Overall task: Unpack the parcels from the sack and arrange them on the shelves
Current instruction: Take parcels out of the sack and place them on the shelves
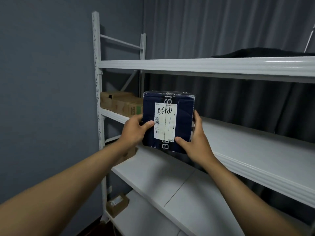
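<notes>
The dark blue parcel (168,120) is held upright in front of the white shelving unit (204,65), at the level of its second shelf (255,150) counted from the top; whether the parcel's lower edge touches that shelf cannot be determined. The left hand (134,132) grips the parcel's left side, thumb laid across the front face beside the white shipping label (165,122); the right hand (196,138) grips the right side, thumb pressed on the front near the label's lower corner, fingers wrapped round the right edge. The label carries handwritten digits and a small square code (the printed text is too small to read); large white letters run along the parcel's face, partly covered. To the left of the parcel, on the same shelf, several brown cardboard boxes (121,103) stand close together against the unit's left upright (98,82). Below the parcel, at the left end of the next shelf down, a further brown box (129,154) shows behind the left wrist; on the lowest visible shelf sits a small brown carton (117,204) bearing a pale label. Above and to the right of the parcel, a dark flat item (264,52) lies on the top shelf. Grey curtains (221,28) hang behind the unit.
</notes>
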